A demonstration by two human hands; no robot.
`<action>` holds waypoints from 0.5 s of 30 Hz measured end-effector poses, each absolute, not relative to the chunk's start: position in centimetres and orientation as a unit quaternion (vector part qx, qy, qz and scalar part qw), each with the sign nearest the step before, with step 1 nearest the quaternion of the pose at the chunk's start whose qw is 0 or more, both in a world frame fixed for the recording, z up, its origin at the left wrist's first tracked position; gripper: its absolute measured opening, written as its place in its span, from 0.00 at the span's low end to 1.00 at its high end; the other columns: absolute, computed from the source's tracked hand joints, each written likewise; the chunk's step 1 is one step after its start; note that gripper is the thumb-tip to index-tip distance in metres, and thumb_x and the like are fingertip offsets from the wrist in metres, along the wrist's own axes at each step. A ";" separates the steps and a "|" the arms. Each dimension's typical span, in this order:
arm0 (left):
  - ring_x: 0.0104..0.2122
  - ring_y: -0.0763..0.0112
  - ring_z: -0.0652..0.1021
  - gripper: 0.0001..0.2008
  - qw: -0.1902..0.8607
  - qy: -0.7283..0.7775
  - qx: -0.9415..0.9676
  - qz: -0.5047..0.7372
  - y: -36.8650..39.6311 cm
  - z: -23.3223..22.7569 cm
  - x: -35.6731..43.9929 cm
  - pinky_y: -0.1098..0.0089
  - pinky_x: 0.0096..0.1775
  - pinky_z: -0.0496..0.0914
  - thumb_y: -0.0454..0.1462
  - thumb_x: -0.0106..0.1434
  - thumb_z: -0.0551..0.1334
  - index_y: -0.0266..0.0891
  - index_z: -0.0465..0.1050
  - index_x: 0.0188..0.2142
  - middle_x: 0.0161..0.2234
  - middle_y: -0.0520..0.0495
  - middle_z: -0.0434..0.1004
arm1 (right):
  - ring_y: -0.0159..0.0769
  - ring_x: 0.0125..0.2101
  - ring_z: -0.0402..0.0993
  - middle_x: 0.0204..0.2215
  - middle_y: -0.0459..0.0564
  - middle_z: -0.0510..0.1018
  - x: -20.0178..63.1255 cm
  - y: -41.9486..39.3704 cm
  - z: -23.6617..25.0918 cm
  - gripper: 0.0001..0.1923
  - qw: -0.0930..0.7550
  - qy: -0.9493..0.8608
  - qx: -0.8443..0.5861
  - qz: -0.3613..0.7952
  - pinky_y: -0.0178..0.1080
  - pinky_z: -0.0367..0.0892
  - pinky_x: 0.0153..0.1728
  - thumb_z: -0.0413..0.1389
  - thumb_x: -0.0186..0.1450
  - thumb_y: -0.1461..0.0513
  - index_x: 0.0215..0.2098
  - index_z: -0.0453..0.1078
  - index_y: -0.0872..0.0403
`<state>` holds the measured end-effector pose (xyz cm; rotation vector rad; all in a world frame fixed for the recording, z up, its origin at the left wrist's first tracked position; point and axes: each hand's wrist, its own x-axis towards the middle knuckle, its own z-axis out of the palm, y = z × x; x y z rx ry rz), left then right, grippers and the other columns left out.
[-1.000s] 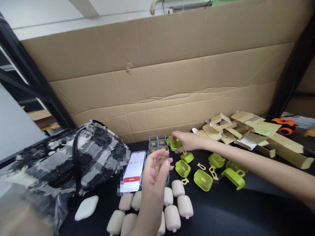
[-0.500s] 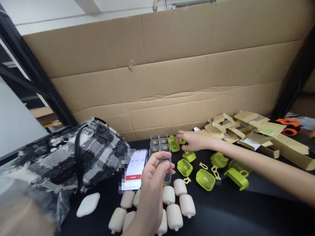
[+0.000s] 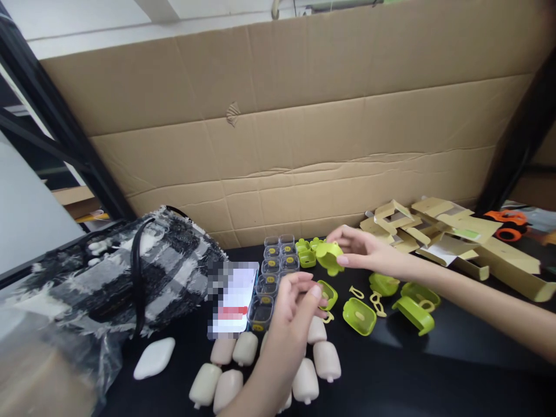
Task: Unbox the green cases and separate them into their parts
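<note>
A small lime-green plastic case piece (image 3: pixel 329 258) hangs above the black table, pinched by the fingers of my right hand (image 3: pixel 362 252). My left hand (image 3: pixel 297 304) hovers lower and to the left, fingers loosely curled and thumb apart, with nothing visible in it. Just behind its fingertips lies an open green half-shell (image 3: pixel 329 294); whether they touch is unclear. A green shallow tray (image 3: pixel 359 317) with a yellowish middle rests to the right. Several clear lidded boxes (image 3: pixel 260 313) with yellow stickers stand in two columns behind my left hand, partly hidden. Other green pieces (image 3: pixel 306 259) sit beside them.
Several cream rounded pieces (image 3: pixel 305 380) lie in front. A phone (image 3: pixel 234 298) lies left of the clear boxes, near a white pad (image 3: pixel 154 358) and a fringed bag (image 3: pixel 174 272). Opened cartons (image 3: pixel 460 231) are piled back right; a cardboard wall (image 3: pixel 282 133) stands behind.
My right hand has lifted a green case piece off the table and drawn it slightly nearer. My left hand has moved right and a little down, uncovering more of the clear boxes.
</note>
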<state>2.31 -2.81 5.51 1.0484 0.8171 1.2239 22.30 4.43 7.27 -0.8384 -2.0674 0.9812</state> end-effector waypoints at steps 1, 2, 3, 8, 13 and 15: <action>0.31 0.70 0.76 0.12 0.654 0.339 0.434 0.519 -2.9 5.5 2.4 0.68 0.35 0.69 0.41 0.60 0.62 0.37 0.66 0.40 0.33 0.47 0.74 | 0.33 0.36 0.73 0.36 0.48 0.74 21.8 3.6 7.3 0.18 0.351 -0.781 -0.290 0.427 0.38 0.69 0.37 0.54 0.62 0.51 0.44 0.60 0.54; 0.31 0.69 0.76 0.14 0.688 0.322 0.412 0.504 -2.9 5.5 2.5 0.67 0.35 0.69 0.44 0.61 0.61 0.36 0.66 0.40 0.33 0.46 0.75 | 0.33 0.35 0.73 0.35 0.47 0.74 21.4 2.8 7.3 0.18 0.343 -0.777 -0.266 0.457 0.38 0.69 0.36 0.54 0.63 0.50 0.43 0.62 0.54; 0.32 0.68 0.77 0.15 0.716 0.306 0.393 0.488 -3.0 5.7 2.5 0.66 0.37 0.69 0.45 0.62 0.60 0.36 0.66 0.41 0.35 0.44 0.75 | 0.33 0.35 0.73 0.34 0.47 0.74 20.9 2.1 7.3 0.17 0.335 -0.779 -0.249 0.467 0.38 0.69 0.36 0.53 0.64 0.50 0.42 0.64 0.54; 0.47 0.61 0.75 0.14 0.747 0.270 0.352 0.495 -3.3 7.0 2.2 0.62 0.50 0.66 0.40 0.62 0.62 0.36 0.68 0.46 0.44 0.40 0.76 | 0.37 0.42 0.70 0.42 0.52 0.72 19.9 0.6 6.8 0.13 0.411 -0.815 -0.281 0.296 0.42 0.67 0.43 0.51 0.67 0.56 0.48 0.65 0.52; 0.49 0.63 0.75 0.14 0.709 0.296 0.350 0.536 -3.0 6.4 2.3 0.63 0.53 0.64 0.36 0.59 0.65 0.37 0.70 0.45 0.44 0.43 0.77 | 0.36 0.33 0.67 0.31 0.49 0.71 19.7 -0.3 7.0 0.03 0.438 -0.851 -0.290 -0.002 0.41 0.66 0.35 0.57 0.63 0.61 0.36 0.70 0.50; 0.48 0.63 0.75 0.12 0.687 0.305 0.373 0.545 -3.0 5.8 2.4 0.63 0.52 0.66 0.37 0.56 0.67 0.37 0.71 0.40 0.44 0.44 0.77 | 0.36 0.32 0.67 0.31 0.50 0.70 19.5 -0.8 7.0 0.03 0.411 -0.865 -0.288 -0.020 0.39 0.66 0.33 0.56 0.64 0.61 0.36 0.71 0.52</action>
